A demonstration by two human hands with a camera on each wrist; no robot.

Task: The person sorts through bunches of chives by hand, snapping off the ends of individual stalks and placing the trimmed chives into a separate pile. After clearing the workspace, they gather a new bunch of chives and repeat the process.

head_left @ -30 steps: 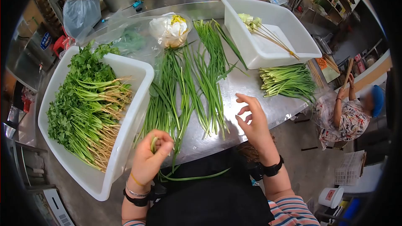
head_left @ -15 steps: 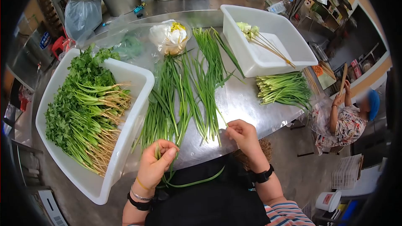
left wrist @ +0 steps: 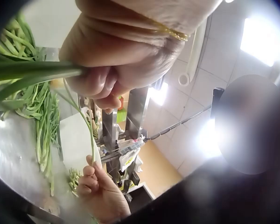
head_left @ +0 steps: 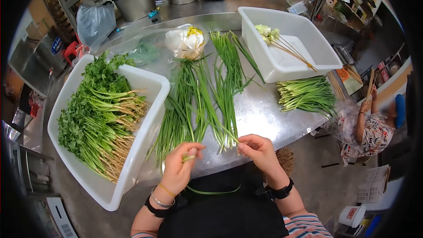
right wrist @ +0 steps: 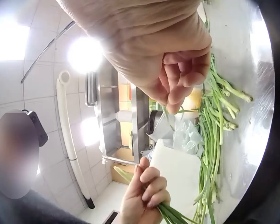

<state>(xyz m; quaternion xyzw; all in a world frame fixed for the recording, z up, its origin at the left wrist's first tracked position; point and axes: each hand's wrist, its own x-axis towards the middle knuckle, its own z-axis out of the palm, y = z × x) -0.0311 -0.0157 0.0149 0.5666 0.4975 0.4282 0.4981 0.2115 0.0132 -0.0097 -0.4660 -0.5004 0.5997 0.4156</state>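
Note:
Long green stalks (head_left: 181, 101) lie in loose rows on the metal table. The left hand (head_left: 178, 167) grips a few stalks, their pale ends showing by the thumb; in the left wrist view green leaves (left wrist: 32, 72) run out of the curled left fingers. To its right, the right hand (head_left: 261, 153) pinches the end of one thin stalk at the table's front edge. The left wrist view shows that stalk (left wrist: 90, 128) stretched up from the right hand (left wrist: 102, 193) toward the left. One leaf (head_left: 213, 192) hangs against the black apron.
A white tub (head_left: 164, 89) of rooted greens stands at the left, another white tub (head_left: 332, 67) with skewers at the back right. Beside that lies a green bundle (head_left: 304, 94). A wrapped bowl (head_left: 187, 44) sits behind the stalks. A person in a blue cap (head_left: 400, 111) is at the far right.
The right hand was empty with fingers spread a second ago; it has come down and inward and now pinches a stalk end. The left hand has moved slightly right, still holding its stalks.

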